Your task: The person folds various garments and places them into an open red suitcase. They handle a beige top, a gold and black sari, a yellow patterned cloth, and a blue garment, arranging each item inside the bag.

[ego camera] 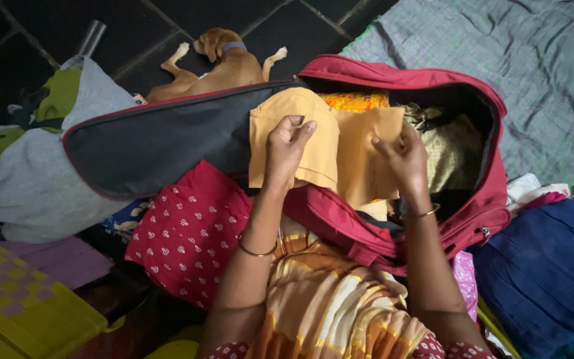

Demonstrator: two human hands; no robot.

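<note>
Head view: the open red fabric travel bag (473,219) hides most of what is packed inside; only a patterned yellow cloth (355,100) and a dull gold fabric (456,156) peek out. The mustard-yellow folded cotton garment (340,146) lies over the bag's opening. The left hand (286,147) pinches its near fold, fingers clenched on the cloth; the right hand (403,154) grips its other half. A tan dog (224,65) lies on the dark tiled floor (34,26). A grey quilted blanket (539,80) spreads beyond; a red printed cloth (187,233) sits beside the bag.
</note>
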